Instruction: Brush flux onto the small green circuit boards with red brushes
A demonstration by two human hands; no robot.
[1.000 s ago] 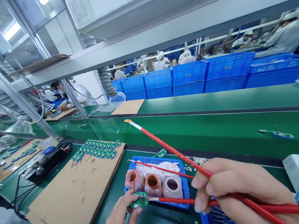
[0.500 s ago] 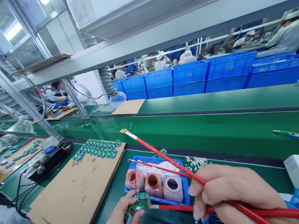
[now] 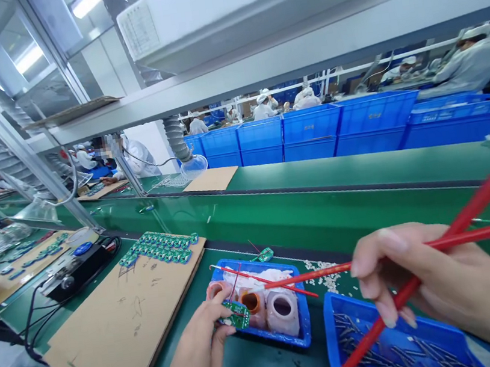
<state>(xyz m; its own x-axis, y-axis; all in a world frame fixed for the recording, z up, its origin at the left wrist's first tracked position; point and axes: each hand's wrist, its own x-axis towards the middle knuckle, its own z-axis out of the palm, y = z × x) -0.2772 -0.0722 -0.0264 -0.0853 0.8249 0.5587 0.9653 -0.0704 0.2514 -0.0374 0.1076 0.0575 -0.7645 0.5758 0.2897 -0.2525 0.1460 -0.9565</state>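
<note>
circuit board (image 3: 236, 314): it is sitting pinched at the fingertips of the left hand (image 3: 197, 360), low in the middle of the view, just in front of the jars. it is looking small, green and flat, with white marks and tiny parts on its face and thin red wires trailing off it. it is likely weighing next to nothing, stiff but easy to crack, and the wires are probably tearing off easily, so the bare edges are looking like the safest place to pinch it.

at the far left a cardboard sheet (image 3: 112, 342) is lying on the green belt, with a row of green boards (image 3: 158, 248) at its far end. right of the left hand, a blue tray (image 3: 289, 340) is holding three small jars (image 3: 283, 310). next to it a blue bin (image 3: 332, 317) is holding metal pins (image 3: 370, 360). over the bin the right hand (image 3: 451, 288) is closing around a red brush (image 3: 363, 346) that is slanting down into the bin, and a second brush (image 3: 312, 273) that is pointing left over the tray.
</note>
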